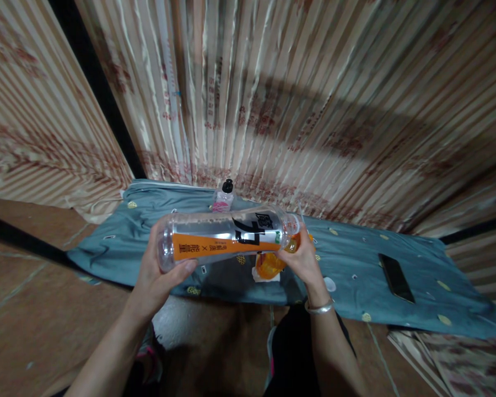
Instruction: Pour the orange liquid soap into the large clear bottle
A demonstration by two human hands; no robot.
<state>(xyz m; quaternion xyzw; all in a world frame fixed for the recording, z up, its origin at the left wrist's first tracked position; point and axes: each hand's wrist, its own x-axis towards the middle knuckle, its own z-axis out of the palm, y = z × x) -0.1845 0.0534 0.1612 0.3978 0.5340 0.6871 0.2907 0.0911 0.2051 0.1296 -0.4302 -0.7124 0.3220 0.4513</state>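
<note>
A large clear plastic bottle (227, 237) with an orange and black label lies nearly level in the air above the cloth, its neck to the right. My left hand (159, 262) is closed around its base, thumb along the front. At the neck, my right hand (303, 256) has its fingers closed around the upper part of a see-through container of orange liquid (269, 267), which is partly hidden behind the bottle and fingers. Whether that hand also grips the large bottle's neck is hidden. Something white shows under the orange container.
A blue-green patterned cloth (351, 298) covers a low bench. On it are a small black-capped bottle (224, 197) at the back, a small pale round piece (329, 284) and a dark phone (395, 277) at the right. Behind hangs a striped curtain (273, 110) with black poles (103, 94).
</note>
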